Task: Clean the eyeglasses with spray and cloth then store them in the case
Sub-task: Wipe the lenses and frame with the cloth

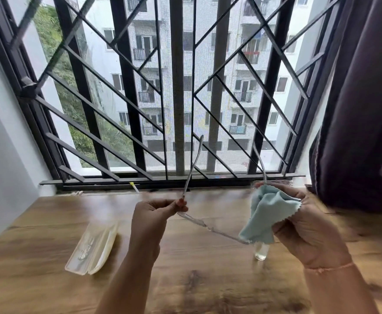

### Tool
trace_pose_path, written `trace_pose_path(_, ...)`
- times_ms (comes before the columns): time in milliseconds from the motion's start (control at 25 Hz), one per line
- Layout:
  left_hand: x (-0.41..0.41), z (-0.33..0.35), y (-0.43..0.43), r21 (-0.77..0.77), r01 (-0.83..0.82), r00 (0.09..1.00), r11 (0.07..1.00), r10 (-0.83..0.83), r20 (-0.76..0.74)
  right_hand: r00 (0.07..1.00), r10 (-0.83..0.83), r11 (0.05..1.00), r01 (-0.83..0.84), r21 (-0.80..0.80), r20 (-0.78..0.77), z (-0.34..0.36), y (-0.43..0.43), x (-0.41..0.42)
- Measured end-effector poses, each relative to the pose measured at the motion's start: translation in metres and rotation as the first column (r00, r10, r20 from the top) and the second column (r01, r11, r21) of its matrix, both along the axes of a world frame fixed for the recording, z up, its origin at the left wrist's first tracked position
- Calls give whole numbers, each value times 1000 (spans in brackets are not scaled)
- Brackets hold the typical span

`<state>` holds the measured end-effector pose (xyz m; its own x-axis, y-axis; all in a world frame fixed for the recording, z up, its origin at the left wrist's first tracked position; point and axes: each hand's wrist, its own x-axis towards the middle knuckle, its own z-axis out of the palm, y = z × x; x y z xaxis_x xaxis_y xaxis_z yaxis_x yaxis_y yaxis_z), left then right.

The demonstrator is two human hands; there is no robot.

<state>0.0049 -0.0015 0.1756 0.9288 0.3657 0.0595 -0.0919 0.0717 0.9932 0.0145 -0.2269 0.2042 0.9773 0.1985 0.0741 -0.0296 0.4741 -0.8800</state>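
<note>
Clear-framed eyeglasses hang in the air above the table, both temples pointing up toward the window. My left hand pinches the frame at its left hinge. My right hand holds a light blue cloth bunched around the right lens and hinge. A small clear spray bottle stands on the table just below the cloth, its top hidden by it. An open translucent case lies on the table at the left, apart from both hands.
The wooden table runs up to a barred window. A dark curtain hangs at the right. A white wall borders the left. A small yellow-tipped object lies on the sill.
</note>
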Motion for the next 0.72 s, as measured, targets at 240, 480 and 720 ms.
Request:
trace_pose_path(240,-8,7,-8,399,-258,954,880,167,249,979,-69,979,103,177,-191,-32,29,9)
trace_pose_path(480,-17,1,-33,760,-236,945,606,-39,324,963,-193,958,226,177,-186,-42,48,12)
trace_pose_path(720,-16,0,-34,834,-309,936,458,-10,353,948,-235,923,287,257,-215,-32,52,3)
